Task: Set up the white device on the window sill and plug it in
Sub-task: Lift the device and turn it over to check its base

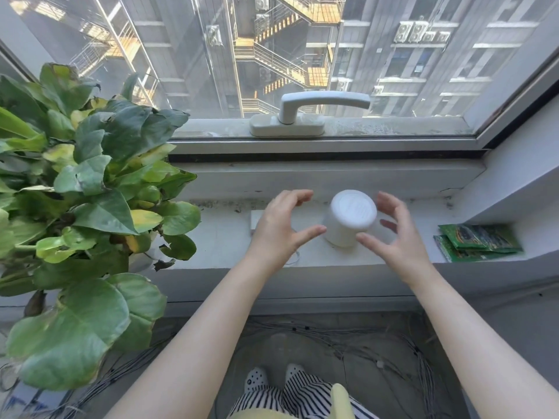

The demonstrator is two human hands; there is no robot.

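A white cylindrical device (349, 217) stands upright on the white window sill (223, 240), near its middle. My left hand (279, 225) hovers just to its left, fingers spread, thumb tip close to the device's base. My right hand (396, 234) hovers on its right side, fingers apart and curved toward it. Neither hand grips the device. A flat white block (255, 220), perhaps a power strip or adapter, lies on the sill behind my left hand, mostly hidden. A thin wire loop (294, 259) shows under my left wrist.
A large leafy potted plant (84, 189) fills the left end of the sill. Green packets (476, 241) lie stacked at the right end. The window handle (305, 111) sits on the frame behind. Several thin cables (348, 343) run across the floor below.
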